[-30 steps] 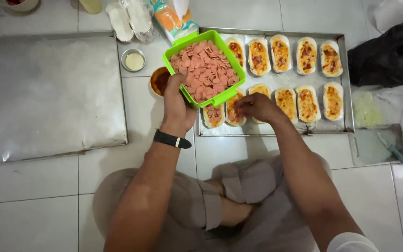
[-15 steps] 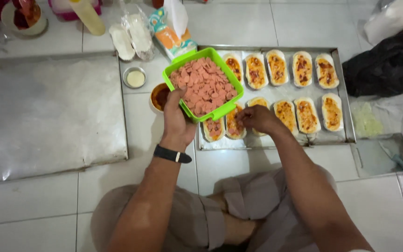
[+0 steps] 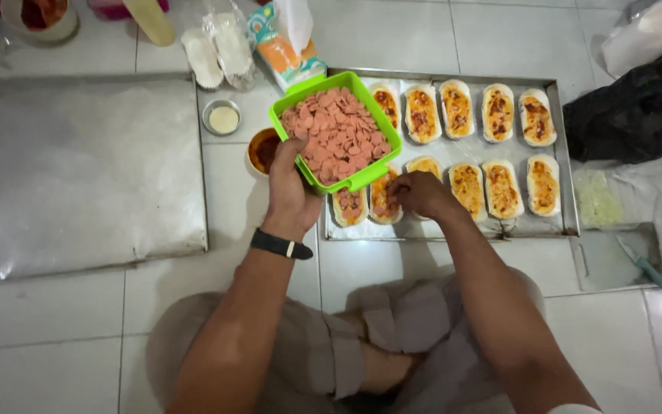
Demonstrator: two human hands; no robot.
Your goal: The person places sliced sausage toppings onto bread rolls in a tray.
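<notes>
Sausage slices (image 3: 339,136), thin, soft and probably slippery, heap a light, stiff green plastic box (image 3: 362,90) that the left hand (image 3: 291,192) clasps by its seven-o'clock rim above the baking tray (image 3: 567,192), while the right hand (image 3: 417,193) pinches shut over a bread boat (image 3: 383,201), contents hidden.

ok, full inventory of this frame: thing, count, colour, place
green tub: 1, holds pink sausage slices, over tray's left end
metal tray: 1, silver, centre right
topped buns: about 11, orange-yellow, two rows on tray
foil sheet: 1, silver, left
sauce bowl: 1, orange-red, beside tub
small tin: 1, cream filling
black bag: 1, right
knife: 1, teal handle, right
wristband: 1, black
left hand: holds tub
right hand: on front-row bun
</notes>
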